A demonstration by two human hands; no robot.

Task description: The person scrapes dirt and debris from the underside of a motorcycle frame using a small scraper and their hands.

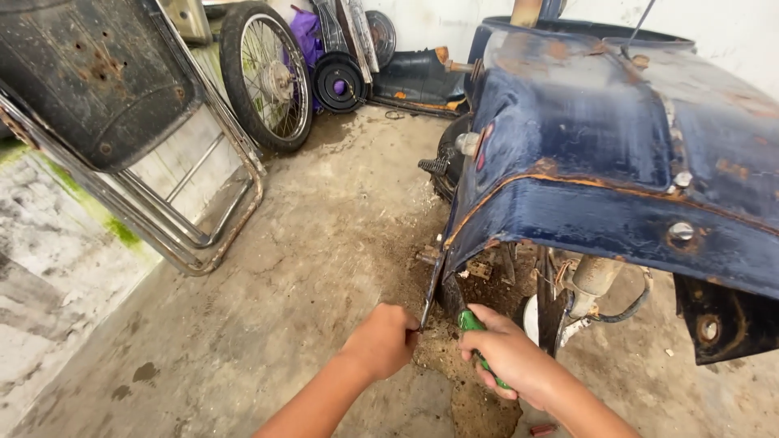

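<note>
Seen from above, two bare hands work low in the centre of the frame, under a rusty dark blue metal vehicle body (600,162) that fills the right side. The left hand (381,341) is closed, pinching the bottom of a thin dark metal strip (432,288) that hangs from the body's lower edge. The right hand (507,355), just beside it, grips a green-handled tool (473,324); its tip is hidden. Rust-brown dirt (471,397) lies on the concrete floor (276,324) below. A spoked wheel (268,75) leans at the upper left.
</note>
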